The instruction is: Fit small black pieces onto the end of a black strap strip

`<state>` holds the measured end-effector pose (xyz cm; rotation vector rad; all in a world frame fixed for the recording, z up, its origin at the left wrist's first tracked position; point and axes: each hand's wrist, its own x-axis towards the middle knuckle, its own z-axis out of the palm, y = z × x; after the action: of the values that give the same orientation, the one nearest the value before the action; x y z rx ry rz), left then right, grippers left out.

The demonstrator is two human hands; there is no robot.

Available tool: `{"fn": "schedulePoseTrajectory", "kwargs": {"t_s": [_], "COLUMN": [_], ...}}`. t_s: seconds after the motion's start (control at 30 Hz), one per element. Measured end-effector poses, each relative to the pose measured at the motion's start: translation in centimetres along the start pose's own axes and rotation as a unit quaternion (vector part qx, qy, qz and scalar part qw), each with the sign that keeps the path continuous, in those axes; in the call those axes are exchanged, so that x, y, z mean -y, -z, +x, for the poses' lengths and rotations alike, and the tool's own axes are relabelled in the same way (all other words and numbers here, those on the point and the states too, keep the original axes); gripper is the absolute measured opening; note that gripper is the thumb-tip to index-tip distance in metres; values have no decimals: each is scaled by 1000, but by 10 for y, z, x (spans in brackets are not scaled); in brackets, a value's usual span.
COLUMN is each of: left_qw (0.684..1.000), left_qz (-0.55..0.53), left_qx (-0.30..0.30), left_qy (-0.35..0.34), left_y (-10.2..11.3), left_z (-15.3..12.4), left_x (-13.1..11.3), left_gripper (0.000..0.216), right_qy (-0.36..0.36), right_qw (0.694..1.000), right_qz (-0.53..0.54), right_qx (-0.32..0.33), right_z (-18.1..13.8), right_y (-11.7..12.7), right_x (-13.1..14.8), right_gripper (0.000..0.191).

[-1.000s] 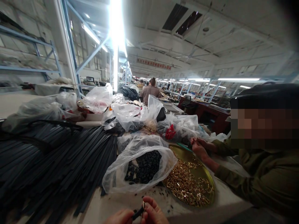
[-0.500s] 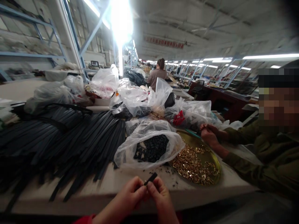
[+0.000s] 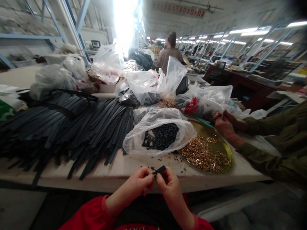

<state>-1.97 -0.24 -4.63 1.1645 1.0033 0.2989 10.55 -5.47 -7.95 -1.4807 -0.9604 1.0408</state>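
A short black strip (image 3: 160, 170) is pinched between my two hands just past the table's front edge. My right hand (image 3: 169, 184) grips it from the right, thumb on its near side. The fingers of my left hand (image 3: 141, 181) are closed at its other end, where a small gold glint shows; its shape is too small to make out. Beyond my hands lies an open clear plastic bag (image 3: 134, 142) holding many small black pieces (image 3: 163, 135). To its right, a round gold tray (image 3: 224, 135) bears a heap of small gold metal fittings (image 3: 203, 153).
Long black strips (image 3: 96, 131) are piled on the left of the table (image 3: 100, 179). Further clear plastic bags (image 3: 144, 80) crowd the back. A co-worker's hands (image 3: 225, 126) are at the tray's far right edge. Another person (image 3: 169, 56) is further off.
The view has tipped downward, so the table sits higher in the picture and my red sleeves show more. My hands stay closed at the black strip, which lies slightly flatter.
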Motion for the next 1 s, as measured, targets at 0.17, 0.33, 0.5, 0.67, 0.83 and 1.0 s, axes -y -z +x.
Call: {"fn": "schedulePoseTrajectory", "kwargs": {"t_s": [0.17,0.33,0.5,0.67,0.83,1.0], "left_qw": [996,996,993,995,996,992], "left_qz": [77,63,70,72,55,81], "left_qx": [-18,8,23,-21,-29,-23], "left_qy": [-46,-64,-97,-69,-67,-93], "left_y": [4,12,17,19,21,25], "left_z": [0,9,17,26,31,36], "left_x": [11,17,12,4,7,15], "left_gripper": [24,25,25,21,28,44], "right_qy": [27,-12,12,116,106,90], "right_qw": [995,993,962,899,842,800], "right_qz": [-92,-2,-90,-416,-525,-591], "right_qx": [17,114,256,66,70,48], "right_z": [0,8,42,118,150,151], "right_y": [5,8,29,43,27,16], "right_x": [0,8,22,25,20,24], "right_gripper": [7,15,18,19,16,17]}}
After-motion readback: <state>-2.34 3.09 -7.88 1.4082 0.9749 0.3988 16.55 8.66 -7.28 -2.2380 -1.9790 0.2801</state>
